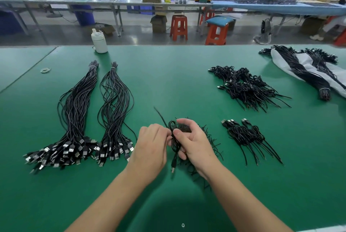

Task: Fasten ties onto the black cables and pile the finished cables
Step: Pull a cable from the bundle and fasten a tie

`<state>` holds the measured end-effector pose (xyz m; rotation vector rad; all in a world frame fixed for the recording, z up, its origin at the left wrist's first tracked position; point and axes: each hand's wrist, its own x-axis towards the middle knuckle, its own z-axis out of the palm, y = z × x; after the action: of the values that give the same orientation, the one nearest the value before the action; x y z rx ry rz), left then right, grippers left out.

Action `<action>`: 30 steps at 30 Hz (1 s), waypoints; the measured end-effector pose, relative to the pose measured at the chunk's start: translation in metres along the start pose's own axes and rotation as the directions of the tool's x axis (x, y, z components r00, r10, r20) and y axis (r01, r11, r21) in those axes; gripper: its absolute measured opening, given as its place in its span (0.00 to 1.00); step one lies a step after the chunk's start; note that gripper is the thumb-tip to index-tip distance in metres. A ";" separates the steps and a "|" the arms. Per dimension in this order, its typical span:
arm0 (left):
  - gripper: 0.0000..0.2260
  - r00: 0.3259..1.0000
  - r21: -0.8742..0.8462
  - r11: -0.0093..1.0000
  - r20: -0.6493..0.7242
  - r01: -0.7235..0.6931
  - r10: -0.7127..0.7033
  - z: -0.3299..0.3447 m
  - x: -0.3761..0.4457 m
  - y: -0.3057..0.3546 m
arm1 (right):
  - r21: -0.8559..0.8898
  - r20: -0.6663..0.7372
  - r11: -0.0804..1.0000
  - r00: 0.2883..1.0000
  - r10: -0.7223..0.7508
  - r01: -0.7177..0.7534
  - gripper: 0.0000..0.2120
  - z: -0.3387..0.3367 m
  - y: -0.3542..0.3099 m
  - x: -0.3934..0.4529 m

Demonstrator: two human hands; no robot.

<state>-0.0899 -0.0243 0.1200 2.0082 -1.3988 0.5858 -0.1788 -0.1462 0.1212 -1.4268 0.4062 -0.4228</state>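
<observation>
Right now both hands work one folded black cable [175, 139] just above the bench [168, 85], near its front edge, middle. Right hand [192, 138] grips the loops w/ thumb across so they can't spring open; left hand [151, 145] pinches at the waist, prob. twisting a tie on, tie itself too small to see. Loose ties [209, 141] sit right under, handy. Finished cables [249, 136] piled to the right; untied bundles [93, 119] wait toward the left edge.
</observation>
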 end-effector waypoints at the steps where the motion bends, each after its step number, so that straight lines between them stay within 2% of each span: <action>1: 0.09 1.000 -0.021 1.000 0.001 0.002 -0.002 -0.001 -0.001 0.000 | -0.001 0.020 1.000 1.000 -0.018 0.018 0.12 0.000 -0.001 -0.001; 4: 0.07 0.999 -0.077 0.996 0.019 0.043 -0.042 -0.004 -0.001 0.001 | -0.003 0.061 0.998 0.996 -0.059 0.059 0.08 0.001 -0.002 -0.003; 6: 0.05 0.988 -0.164 0.975 0.058 0.150 -0.142 -0.006 -0.001 0.004 | -0.056 0.062 0.995 0.995 -0.078 0.081 0.08 0.002 -0.002 -0.003; 10: 0.07 0.951 -0.302 0.901 0.104 0.310 -0.293 -0.007 0.000 0.006 | -0.205 0.043 0.972 0.994 -0.105 0.111 0.15 -0.001 -0.001 -0.003; 12: 0.07 0.941 -0.325 0.883 0.100 0.338 -0.323 -0.009 0.002 0.006 | -0.197 0.095 0.976 0.992 -0.081 0.098 0.17 -0.003 -0.001 -0.004; 15: 0.06 0.940 -0.339 0.877 0.123 0.341 -0.318 -0.009 0.003 0.006 | -0.146 0.153 0.985 0.986 -0.069 0.092 0.20 -0.007 -0.001 -0.004; 19: 0.07 0.939 -0.375 0.861 0.121 0.344 -0.322 -0.009 0.005 0.003 | -0.248 0.121 0.962 0.989 -0.083 0.111 0.21 -0.011 -0.003 -0.002; 22: 0.08 0.944 -0.391 0.860 0.096 0.328 -0.317 -0.007 0.007 0.004 | -0.310 0.106 0.938 0.986 -0.126 0.153 0.15 -0.010 -0.003 -0.003; 25: 0.07 0.946 -0.397 0.861 0.070 0.317 -0.316 -0.004 0.006 0.005 | -0.290 0.116 0.947 0.987 -0.110 0.139 0.11 -0.007 -0.002 -0.004; 30: 0.05 0.967 -0.361 0.900 0.016 0.242 -0.254 0.002 0.005 -0.001 | -0.199 0.153 0.977 0.987 -0.045 0.075 0.17 -0.004 -0.002 -0.006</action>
<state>-0.0872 -0.0287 0.1210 1.8277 -1.1112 0.2246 -0.1861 -0.1469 0.1225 -1.6625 0.2925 -0.3282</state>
